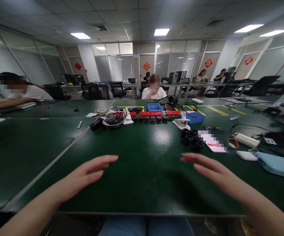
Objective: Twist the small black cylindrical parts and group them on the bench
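Both of my hands hover over the green tabletop (142, 183), palms facing each other and well apart. My left hand (90, 172) is open with its fingers stretched out, and nothing is in it. My right hand (205, 165) is open in the same way and also holds nothing. Beyond the right hand lies a cluster of black round parts (191, 139), beside a pink sheet (212, 141). Past the left hand, toward the middle of the table, stands a round metal-rimmed bowl (113, 122) with dark items in it.
Red-and-black power strips (151, 113) run across the table between two white stands (128, 117). Blue bins (195, 118), a wrench (79, 124) and, at right, a light-blue case (278, 164) lie around. A person (154, 90) sits opposite; another (24, 90) leans at left.
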`<control>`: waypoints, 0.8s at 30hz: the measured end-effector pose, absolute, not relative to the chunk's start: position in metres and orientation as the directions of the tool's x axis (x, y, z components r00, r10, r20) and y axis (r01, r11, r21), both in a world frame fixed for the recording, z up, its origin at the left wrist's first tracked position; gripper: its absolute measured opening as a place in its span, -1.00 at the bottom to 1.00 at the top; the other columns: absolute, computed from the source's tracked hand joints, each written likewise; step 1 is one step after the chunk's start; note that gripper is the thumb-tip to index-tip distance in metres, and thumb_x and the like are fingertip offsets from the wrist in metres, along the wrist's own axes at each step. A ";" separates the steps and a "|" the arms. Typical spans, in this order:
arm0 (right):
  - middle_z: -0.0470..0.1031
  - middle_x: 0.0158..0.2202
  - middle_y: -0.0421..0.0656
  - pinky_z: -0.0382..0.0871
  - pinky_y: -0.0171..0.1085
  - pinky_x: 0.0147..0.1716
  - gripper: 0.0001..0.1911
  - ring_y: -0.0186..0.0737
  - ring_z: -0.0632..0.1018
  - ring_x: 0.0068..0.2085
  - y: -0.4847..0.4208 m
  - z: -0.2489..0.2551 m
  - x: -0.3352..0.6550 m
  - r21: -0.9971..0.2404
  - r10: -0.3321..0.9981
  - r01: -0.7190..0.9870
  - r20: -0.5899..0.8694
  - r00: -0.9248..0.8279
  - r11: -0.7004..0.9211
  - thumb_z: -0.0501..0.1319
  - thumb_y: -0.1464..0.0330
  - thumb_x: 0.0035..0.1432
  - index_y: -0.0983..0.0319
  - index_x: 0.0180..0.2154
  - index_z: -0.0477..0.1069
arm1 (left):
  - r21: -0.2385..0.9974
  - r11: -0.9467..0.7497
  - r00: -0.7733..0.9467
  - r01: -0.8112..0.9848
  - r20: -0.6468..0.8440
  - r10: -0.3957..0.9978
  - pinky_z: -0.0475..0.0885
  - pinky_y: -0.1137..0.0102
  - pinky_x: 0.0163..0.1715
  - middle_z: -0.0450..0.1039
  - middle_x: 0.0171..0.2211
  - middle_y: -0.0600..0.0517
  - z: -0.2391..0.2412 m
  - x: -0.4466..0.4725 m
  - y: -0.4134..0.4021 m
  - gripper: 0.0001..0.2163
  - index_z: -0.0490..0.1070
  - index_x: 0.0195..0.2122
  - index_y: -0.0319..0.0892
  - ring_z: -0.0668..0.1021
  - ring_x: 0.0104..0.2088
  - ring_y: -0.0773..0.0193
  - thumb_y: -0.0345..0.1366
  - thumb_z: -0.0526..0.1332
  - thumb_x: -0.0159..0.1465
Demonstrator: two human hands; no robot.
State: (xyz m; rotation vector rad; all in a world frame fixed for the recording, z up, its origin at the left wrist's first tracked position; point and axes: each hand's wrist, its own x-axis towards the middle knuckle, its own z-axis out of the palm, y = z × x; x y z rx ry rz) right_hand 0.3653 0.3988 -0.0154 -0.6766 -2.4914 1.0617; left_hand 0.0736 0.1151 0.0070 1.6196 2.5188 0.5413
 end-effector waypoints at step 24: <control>0.45 -0.17 0.00 0.28 -0.10 -0.25 -0.39 0.13 0.41 -0.12 0.611 0.003 0.237 -0.062 0.803 0.802 0.005 -0.596 0.595 0.17 -0.05 -0.22 0.18 -0.16 0.40 | 0.529 -0.331 0.445 0.781 -0.099 0.890 -0.11 -0.04 0.08 -0.14 0.20 -0.12 -0.073 0.148 0.239 -0.58 -0.04 0.17 -0.09 -0.08 0.18 -0.02 -0.12 -0.25 0.31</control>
